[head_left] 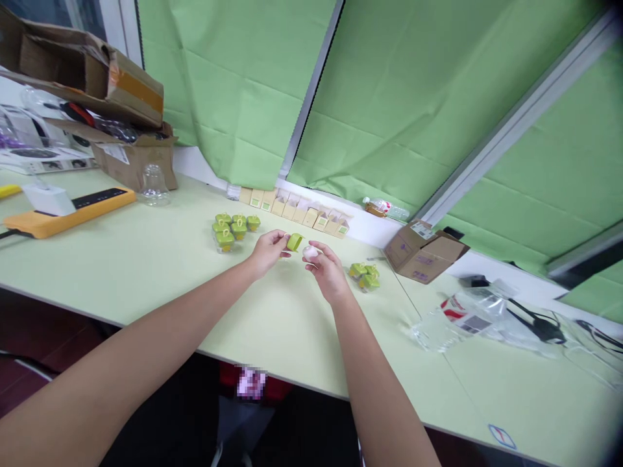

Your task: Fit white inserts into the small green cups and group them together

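Observation:
Over the middle of the table, my left hand (267, 251) pinches a green cap (294, 242) whose hollow side faces right. Close beside it, a small whitish rounded piece (309, 253) sits in the fingers of my right hand (329, 272); its exact kind is unclear. The cap and the piece are a little apart. Several small clear containers with green tops (224, 237) stand grouped to the left of my hands. Another group of green-topped containers (365, 277) is just right of my right hand.
Behind my hands, small cardboard boxes (302, 213) line the wall. An orange power strip (97, 206), a clear jar (154, 185) and large cartons (131, 159) occupy the left. Rightward are a bottle (387, 209), an open carton (423, 251), clear plastic packaging (457, 318) and black cables (540, 323).

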### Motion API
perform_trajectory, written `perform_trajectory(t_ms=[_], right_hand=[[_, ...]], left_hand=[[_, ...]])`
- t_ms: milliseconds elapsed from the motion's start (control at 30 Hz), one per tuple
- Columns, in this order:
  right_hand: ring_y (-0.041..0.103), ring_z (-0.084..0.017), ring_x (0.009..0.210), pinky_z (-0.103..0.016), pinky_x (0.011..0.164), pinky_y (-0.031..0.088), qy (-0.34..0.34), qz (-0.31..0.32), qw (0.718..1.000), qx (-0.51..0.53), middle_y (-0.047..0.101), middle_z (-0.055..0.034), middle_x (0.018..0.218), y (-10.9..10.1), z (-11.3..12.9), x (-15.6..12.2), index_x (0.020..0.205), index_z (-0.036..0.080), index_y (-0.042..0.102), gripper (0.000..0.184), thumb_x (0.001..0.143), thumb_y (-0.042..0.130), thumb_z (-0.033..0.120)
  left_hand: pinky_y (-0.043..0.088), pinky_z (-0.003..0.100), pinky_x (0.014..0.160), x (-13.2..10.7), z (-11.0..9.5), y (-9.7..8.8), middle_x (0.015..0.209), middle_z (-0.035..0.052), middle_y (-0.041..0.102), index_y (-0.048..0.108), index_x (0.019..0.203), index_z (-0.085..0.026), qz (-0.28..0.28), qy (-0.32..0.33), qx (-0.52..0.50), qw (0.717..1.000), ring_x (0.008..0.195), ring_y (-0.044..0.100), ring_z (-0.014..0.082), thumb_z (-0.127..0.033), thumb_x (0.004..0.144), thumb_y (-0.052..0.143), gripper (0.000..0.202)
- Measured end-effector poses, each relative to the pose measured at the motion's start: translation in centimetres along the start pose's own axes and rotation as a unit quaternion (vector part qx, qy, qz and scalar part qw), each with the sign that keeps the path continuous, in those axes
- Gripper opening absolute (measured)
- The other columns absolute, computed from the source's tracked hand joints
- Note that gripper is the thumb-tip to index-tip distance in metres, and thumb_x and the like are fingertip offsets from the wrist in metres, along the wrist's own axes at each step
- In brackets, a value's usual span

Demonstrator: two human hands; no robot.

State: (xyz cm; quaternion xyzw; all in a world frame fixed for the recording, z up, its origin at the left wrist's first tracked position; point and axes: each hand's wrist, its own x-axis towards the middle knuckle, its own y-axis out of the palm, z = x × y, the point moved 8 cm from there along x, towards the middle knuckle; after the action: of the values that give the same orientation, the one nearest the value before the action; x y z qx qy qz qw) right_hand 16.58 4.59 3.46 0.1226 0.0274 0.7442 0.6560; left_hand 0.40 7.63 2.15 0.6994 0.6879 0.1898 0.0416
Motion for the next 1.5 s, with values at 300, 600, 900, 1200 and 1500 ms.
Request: perform_trajectory(t_ms=[300,600,900,1200,1500], right_hand=[[0.061,-0.014,0.073,-0.025,0.062,0.043,0.005,-0.032,0.999,0.007,0.070,-0.0007,0.087,-0.3,-0.4,0.1,0.101,0.023,0.063,0.039,0.063,0.072,0.023],[0.058,-0.014,0.074,-0.024,0.059,0.043,-0.031,-0.051,0.997,-0.043,0.070,-0.0014,0.086,-0.6,0.1,0.4,0.099,0.022,0.068,0.035,0.065,0.073,0.028],[0.065,-0.021,0.092,-0.035,0.074,0.055,-0.098,-0.036,0.982,-0.156,0.070,-0.0082,0.116,-0.1,0.2,0.6,0.118,0.021,0.069,0.051,0.071,0.076,0.041],[0.067,-0.025,0.098,-0.044,0.089,0.056,-0.139,-0.046,0.976,-0.162,0.072,-0.0111,0.114,0.2,0.4,0.4,0.118,0.017,0.069,0.056,0.072,0.077,0.046],[0.067,-0.025,0.100,-0.045,0.089,0.057,-0.142,-0.048,0.975,-0.167,0.069,-0.0105,0.121,0.5,0.3,0.3,0.119,0.020,0.069,0.055,0.073,0.076,0.050]], left_hand=[[0.058,0.028,0.065,0.1,0.0,0.2,0.082,0.0035,0.067,0.061,0.082,-0.014,0.005,0.011,0.001,1.000,0.073,0.068,0.0150,-0.038,0.084,0.068,0.024],[0.058,0.030,0.065,-0.1,-0.1,0.3,0.082,0.0040,0.067,0.062,0.082,-0.014,0.012,0.014,0.005,1.000,0.074,0.067,0.0152,-0.042,0.081,0.070,0.029],[0.060,0.035,0.077,-0.1,0.0,0.6,0.083,0.0035,0.067,0.064,0.082,-0.014,0.037,0.039,-0.009,0.999,0.078,0.064,0.0150,-0.047,0.077,0.072,0.034],[0.059,0.041,0.087,0.0,0.2,0.7,0.082,0.0024,0.067,0.063,0.082,-0.014,0.040,0.038,-0.027,0.998,0.081,0.065,0.0156,-0.046,0.075,0.073,0.035],[0.059,0.041,0.087,-0.4,0.1,0.7,0.080,0.0021,0.067,0.062,0.081,-0.014,0.029,0.024,-0.037,0.999,0.080,0.065,0.0147,-0.041,0.078,0.073,0.030]])
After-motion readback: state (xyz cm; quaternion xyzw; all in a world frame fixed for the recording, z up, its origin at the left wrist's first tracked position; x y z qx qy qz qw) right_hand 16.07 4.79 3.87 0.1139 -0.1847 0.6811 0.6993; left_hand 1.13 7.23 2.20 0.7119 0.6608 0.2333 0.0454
